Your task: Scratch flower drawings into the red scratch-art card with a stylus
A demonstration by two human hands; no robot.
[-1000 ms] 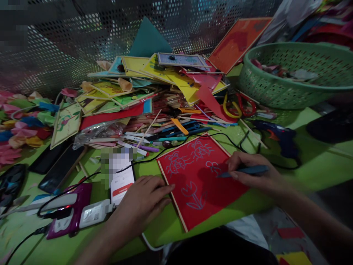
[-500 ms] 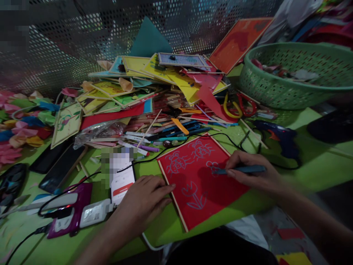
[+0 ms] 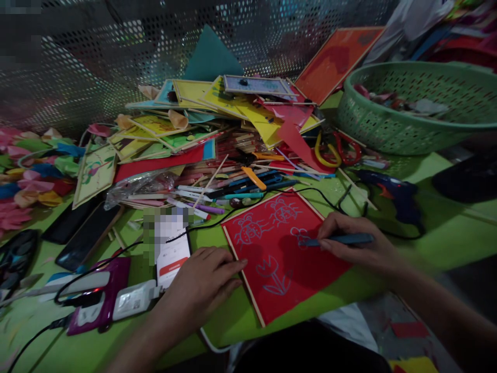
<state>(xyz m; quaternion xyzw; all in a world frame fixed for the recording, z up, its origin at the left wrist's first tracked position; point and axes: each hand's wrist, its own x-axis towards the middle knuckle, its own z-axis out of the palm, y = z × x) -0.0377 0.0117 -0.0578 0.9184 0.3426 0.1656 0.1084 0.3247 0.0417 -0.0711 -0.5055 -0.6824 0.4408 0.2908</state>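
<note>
A red sheet (image 3: 306,280) with thin wooden sticks along several edges lies on the green table in front of me. Light blue line drawings cover it: two bug-like figures at the top, a tulip (image 3: 274,274) lower left and a small rounded outline (image 3: 300,237) at the right. My right hand (image 3: 349,238) is closed around a blue pen (image 3: 351,239), its tip at that rounded outline. My left hand (image 3: 213,274) rests flat, fingers stretched out, with the index fingertip on the sheet's left stick edge.
A phone (image 3: 173,254) and a purple power strip (image 3: 101,295) lie at left. Framed cards (image 3: 155,124), pens and sticks pile up behind. To the right are a green basket (image 3: 388,124), scissors (image 3: 328,153) and a glue gun (image 3: 392,189). A black cable (image 3: 209,225) crosses the table.
Almost nothing differs. The pen tip has shifted very slightly to the right beside the small rounded outline; my left hand stays in place.
</note>
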